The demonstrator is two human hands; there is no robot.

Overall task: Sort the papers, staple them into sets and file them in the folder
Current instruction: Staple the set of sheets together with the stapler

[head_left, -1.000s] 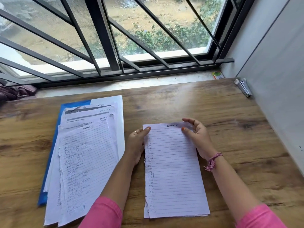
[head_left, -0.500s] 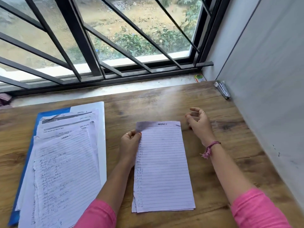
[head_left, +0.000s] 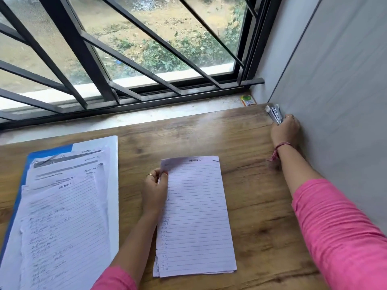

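A small set of lined sheets headed "Section 1" (head_left: 196, 216) lies in the middle of the wooden desk (head_left: 251, 185). My left hand (head_left: 156, 189) pinches its upper left corner, which is lifted a little. My right hand (head_left: 285, 129) is stretched to the far right corner by the wall, fingers curled round the near end of a white and dark stapler (head_left: 274, 113). To the left lies a loose pile of written and printed papers (head_left: 62, 216) on top of a blue folder (head_left: 41, 152).
A grey wall (head_left: 335, 101) runs close along the desk's right edge. A barred window (head_left: 125, 59) and stone sill (head_left: 167, 114) stand behind the desk. A small orange and green packet (head_left: 248, 100) sits on the sill's right end.
My right hand has left the top right corner of the lined sheets and reached to the stapler by the wall. My left hand has slid to pinch the sheets' upper left corner.
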